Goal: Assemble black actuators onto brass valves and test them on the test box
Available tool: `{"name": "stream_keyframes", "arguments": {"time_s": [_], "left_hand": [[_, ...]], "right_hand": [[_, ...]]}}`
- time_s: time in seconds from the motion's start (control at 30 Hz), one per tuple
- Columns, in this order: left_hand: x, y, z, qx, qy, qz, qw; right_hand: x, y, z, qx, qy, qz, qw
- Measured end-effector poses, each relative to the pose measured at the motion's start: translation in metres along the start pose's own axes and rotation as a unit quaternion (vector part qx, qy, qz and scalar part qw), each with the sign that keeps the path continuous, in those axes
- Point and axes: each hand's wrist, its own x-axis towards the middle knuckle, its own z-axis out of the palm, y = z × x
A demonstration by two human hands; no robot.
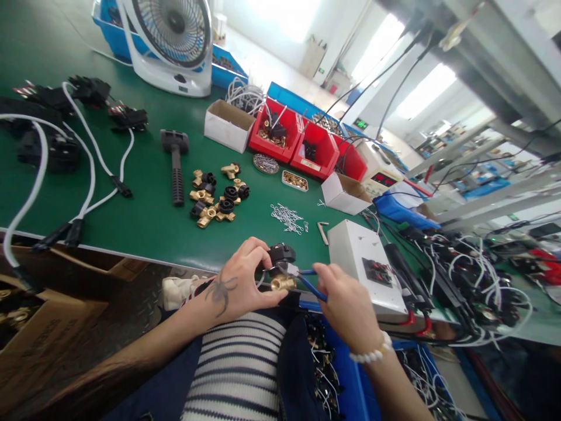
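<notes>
My left hand (245,280) is closed around a small valve part (281,268) with a black cap and a brass fitting at its lower end. My right hand (346,304) grips blue-handled pliers (307,280) whose jaws touch the part near the brass end. Both hands hover over my lap at the near edge of the green table (144,216). Farther out on the table lies a cluster of several brass-and-black fittings (217,202) and a scatter of small wire clips (287,217).
A white box with a red socket (366,266) stands right of my hands. Red bins (298,143), cardboard boxes (228,124), a white fan (169,44), a black-handled tool (176,166) and white cables with black connectors (65,146) fill the table. Tangled wiring (473,280) lies at right.
</notes>
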Motion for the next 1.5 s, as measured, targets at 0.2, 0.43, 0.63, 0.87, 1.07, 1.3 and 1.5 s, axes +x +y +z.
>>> {"name": "stream_keyframes", "arguments": {"time_s": [0.2,0.43,0.63,0.87,1.07,1.3,1.5], "left_hand": [[0.001,0.001,0.000,-0.005,-0.006,-0.002,1.000],[0.001,0.002,0.000,0.003,-0.003,0.003,1.000],[0.002,0.003,-0.001,0.005,-0.008,-0.004,1.000],[0.001,0.002,0.000,0.004,-0.007,0.008,1.000],[0.003,0.001,0.000,0.004,-0.005,0.017,1.000],[0.003,0.002,-0.001,0.010,-0.011,0.009,1.000],[0.002,0.001,-0.001,0.018,-0.011,0.011,1.000]], "right_hand": [[0.006,0.002,-0.007,0.046,0.117,0.022,0.992],[0.004,0.001,0.001,-0.018,-0.033,-0.050,0.998],[0.003,-0.001,-0.005,0.028,0.162,0.014,0.986],[0.008,0.002,-0.005,-0.012,-0.027,-0.029,0.999],[0.008,0.003,-0.009,0.009,0.072,-0.015,0.997],[0.017,0.002,-0.015,-0.015,0.062,-0.022,0.998],[0.012,-0.001,-0.006,-0.047,-0.038,-0.062,0.996]]}}
